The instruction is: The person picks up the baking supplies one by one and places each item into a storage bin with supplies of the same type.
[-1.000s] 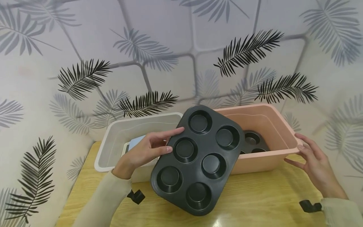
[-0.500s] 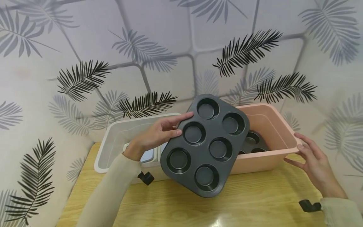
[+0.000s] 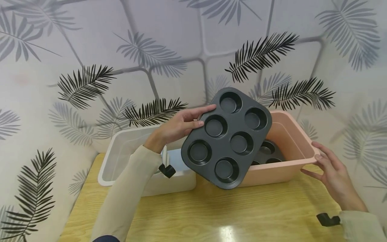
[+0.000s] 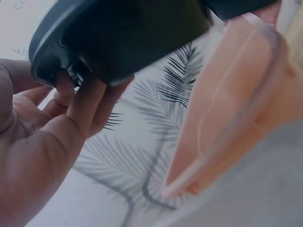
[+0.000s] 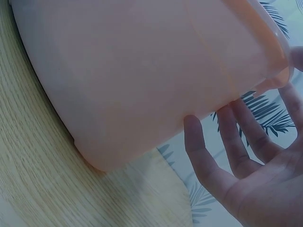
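My left hand (image 3: 178, 126) holds a dark six-cup muffin tin (image 3: 228, 138) by its left edge, thumb on the face and other fingers behind. The tin is tilted, cups toward me, raised in front of the gap between two bins. It hides part of the pink bin (image 3: 275, 173), in which another dark muffin tin (image 3: 267, 148) lies. At that bin's right end, my right hand (image 3: 335, 176) grips the rim. In the right wrist view, several fingertips (image 5: 193, 125) touch the outer end wall.
Left of the pink bin stands an off-white bin (image 3: 175, 185), partly behind my left forearm. It contains a light blue item (image 3: 178, 160) and a white twisted piece (image 3: 165, 156). Both bins rest on a wooden table (image 3: 193, 218) against a leaf-patterned wall (image 3: 193, 37).
My left hand has lifted the muffin tin up and to the right, uncovering more of the off-white bin's front wall. The right hand stays at the pink bin's rim.
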`<state>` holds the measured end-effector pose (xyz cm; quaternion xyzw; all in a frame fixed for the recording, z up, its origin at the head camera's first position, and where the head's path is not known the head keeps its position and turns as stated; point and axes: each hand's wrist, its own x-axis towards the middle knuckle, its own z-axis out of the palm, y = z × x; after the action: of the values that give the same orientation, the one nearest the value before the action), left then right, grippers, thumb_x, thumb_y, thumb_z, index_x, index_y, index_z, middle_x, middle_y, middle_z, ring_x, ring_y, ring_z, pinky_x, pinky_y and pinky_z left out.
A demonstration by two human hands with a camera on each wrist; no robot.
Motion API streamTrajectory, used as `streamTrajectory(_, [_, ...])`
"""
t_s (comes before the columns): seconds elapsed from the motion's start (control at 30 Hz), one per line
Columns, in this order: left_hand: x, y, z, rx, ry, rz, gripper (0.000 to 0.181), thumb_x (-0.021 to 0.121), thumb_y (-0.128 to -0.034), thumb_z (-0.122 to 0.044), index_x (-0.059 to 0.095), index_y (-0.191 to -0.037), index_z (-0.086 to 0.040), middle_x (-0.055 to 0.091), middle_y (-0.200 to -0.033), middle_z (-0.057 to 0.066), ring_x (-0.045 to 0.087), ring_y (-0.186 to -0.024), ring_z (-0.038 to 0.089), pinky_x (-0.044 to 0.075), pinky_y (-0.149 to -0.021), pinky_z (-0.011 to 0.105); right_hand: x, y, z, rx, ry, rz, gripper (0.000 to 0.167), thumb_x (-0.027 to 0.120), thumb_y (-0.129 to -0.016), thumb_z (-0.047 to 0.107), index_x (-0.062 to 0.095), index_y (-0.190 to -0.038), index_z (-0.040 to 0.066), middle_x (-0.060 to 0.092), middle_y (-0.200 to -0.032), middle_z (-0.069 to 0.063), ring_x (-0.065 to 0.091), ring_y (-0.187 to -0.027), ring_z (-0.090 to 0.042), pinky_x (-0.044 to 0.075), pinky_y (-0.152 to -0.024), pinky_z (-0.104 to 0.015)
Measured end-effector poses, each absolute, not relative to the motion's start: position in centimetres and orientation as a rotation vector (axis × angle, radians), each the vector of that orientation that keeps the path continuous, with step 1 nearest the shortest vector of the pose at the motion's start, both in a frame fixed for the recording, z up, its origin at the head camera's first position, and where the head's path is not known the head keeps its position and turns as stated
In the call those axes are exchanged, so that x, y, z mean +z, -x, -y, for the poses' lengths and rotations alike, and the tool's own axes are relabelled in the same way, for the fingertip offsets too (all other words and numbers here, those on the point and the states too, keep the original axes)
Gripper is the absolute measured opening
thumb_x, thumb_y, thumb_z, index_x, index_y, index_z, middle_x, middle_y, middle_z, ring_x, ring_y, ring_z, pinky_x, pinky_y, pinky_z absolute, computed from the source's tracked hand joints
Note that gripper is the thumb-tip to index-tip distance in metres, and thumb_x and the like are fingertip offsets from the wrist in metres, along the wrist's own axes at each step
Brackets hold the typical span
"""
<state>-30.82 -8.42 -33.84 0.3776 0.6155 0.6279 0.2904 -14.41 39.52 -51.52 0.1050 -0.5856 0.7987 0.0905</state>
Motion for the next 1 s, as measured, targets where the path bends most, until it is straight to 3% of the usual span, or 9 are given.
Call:
streamTrajectory(0.1, [-33.3, 31.4, 8.0, 1.673, -0.988, -1.653, 0.063, 0.049, -0.1115, 0.004, 0.036, -0.171, -0.01, 0.072, -0.134, 0.008, 0.079, -0.112, 0.014, 0.066, -0.092, 0.033, -51.3, 14.4, -39.5, 2.364, -0.317, 1.751, 0.054, 0.036, -0.117, 0.0, 0.046, -0.166, 0.017, 0.048, -0.16, 0.013, 0.069, -0.128, -0.002, 0.068, -0.085, -0.034])
streamTrajectory(0.43, [-30.9, 34.1, 5.8, 1.618, -1.019, -1.656, 0.062, 0.048, -0.1129, 0.001, 0.034, -0.172, -0.012, 0.051, -0.166, 0.018, 0.074, -0.121, 0.013, 0.065, -0.095, 0.032, -50.7, 14.6, -39.7, 2.333, -0.332, 1.752, 0.053, 0.036, -0.117, 0.0, 0.047, -0.166, 0.017, 0.049, -0.161, 0.011, 0.069, -0.129, -0.002, 0.068, -0.085, -0.033])
streamTrajectory(0.63, [-30.8, 35.0, 4.8, 1.568, -1.114, -1.607, 0.06, 0.046, -0.1129, 0.004, 0.035, -0.171, -0.006, 0.042, -0.175, 0.015, 0.068, -0.136, 0.024, 0.064, -0.102, 0.039, -51.2, 14.5, -39.1, 2.341, -0.3, 1.753, 0.053, 0.037, -0.117, 0.0, 0.049, -0.165, 0.018, 0.051, -0.157, 0.011, 0.07, -0.126, -0.002, 0.068, -0.084, -0.033])
streamTrajectory(0.83, [-30.6, 35.3, 3.8, 1.552, -1.189, -1.605, 0.058, 0.046, -0.1136, 0.002, 0.035, -0.17, -0.005, 0.044, -0.172, 0.016, 0.071, -0.131, 0.02, 0.063, -0.104, 0.038, -51.4, 14.3, -39.3, 2.311, -0.291, 1.798, 0.053, 0.038, -0.117, 0.002, 0.045, -0.167, 0.018, 0.048, -0.161, 0.011, 0.068, -0.127, 0.0, 0.068, -0.084, -0.032])
streamTrajectory(1.0, [-30.3, 35.4, 3.4, 1.491, -1.249, -1.695, 0.056, 0.051, -0.1138, -0.003, 0.04, -0.169, -0.008, 0.059, -0.158, 0.021, 0.076, -0.121, 0.02, 0.065, -0.098, 0.037, -51.5, 14.5, -39.3, 2.333, -0.304, 1.765, 0.052, 0.037, -0.117, 0.002, 0.043, -0.167, 0.014, 0.053, -0.156, 0.013, 0.069, -0.126, -0.001, 0.068, -0.083, -0.033])
